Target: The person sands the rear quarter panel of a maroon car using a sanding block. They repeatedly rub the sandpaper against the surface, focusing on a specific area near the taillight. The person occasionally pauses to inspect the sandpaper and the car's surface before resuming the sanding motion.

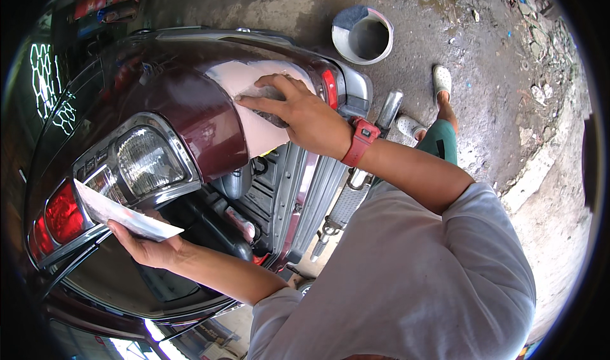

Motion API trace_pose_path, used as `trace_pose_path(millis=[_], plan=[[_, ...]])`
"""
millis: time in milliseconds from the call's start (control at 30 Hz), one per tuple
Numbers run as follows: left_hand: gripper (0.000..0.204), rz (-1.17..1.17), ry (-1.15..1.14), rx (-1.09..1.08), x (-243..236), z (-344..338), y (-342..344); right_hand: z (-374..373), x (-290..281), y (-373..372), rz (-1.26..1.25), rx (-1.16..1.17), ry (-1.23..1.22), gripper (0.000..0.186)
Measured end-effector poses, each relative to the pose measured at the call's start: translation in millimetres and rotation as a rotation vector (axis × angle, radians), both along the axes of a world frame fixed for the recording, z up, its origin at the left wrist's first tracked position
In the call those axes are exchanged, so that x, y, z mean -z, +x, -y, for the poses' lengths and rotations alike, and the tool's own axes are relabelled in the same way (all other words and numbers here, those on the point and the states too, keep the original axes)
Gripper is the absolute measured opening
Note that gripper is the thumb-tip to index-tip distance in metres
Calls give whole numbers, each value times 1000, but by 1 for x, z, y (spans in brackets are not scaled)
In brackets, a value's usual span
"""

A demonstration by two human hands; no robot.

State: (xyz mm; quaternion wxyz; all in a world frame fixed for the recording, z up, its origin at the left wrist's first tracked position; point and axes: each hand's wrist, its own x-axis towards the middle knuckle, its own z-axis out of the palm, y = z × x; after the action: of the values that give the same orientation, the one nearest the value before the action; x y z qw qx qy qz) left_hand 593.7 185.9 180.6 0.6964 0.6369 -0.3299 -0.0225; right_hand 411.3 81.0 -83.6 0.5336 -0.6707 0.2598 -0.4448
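My right hand [311, 115], with a red watch on the wrist, reaches over a pale pink patch [265, 134] on a maroon vehicle's body panel [210, 122]. Its fingers and thumb close around a dark grey pad-like piece [274, 109], which rests against the patch. The hand partly covers this piece, so its exact kind cannot be made out. Lower left, my left hand [149, 246] grips a thin, flat white board [121, 215] by its lower edge. Grey smears mark the board, which is tilted in front of the lamp cluster [149, 158].
Beside the patch is a small red lamp [329, 88]. A silver side step [346, 207] runs below the vehicle's open frame [289, 176]. On the wet concrete floor stands a pail [343, 41], and feet in pale clogs [441, 77] are nearby. Rubble lies along the right side.
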Motion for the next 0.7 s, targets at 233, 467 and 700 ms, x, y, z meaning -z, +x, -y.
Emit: trace_pose_path(millis=[233,467,700], plan=[[59,20,1,40,0,-3,4,-28,-4,1,-76,84,-43,88],[39,36,-65,43,5,9,-9,-53,-6,9,-123,102,22,88],[38,40,-63,62,4,6,-4,-78,-7,15,-146,107,51,87]])
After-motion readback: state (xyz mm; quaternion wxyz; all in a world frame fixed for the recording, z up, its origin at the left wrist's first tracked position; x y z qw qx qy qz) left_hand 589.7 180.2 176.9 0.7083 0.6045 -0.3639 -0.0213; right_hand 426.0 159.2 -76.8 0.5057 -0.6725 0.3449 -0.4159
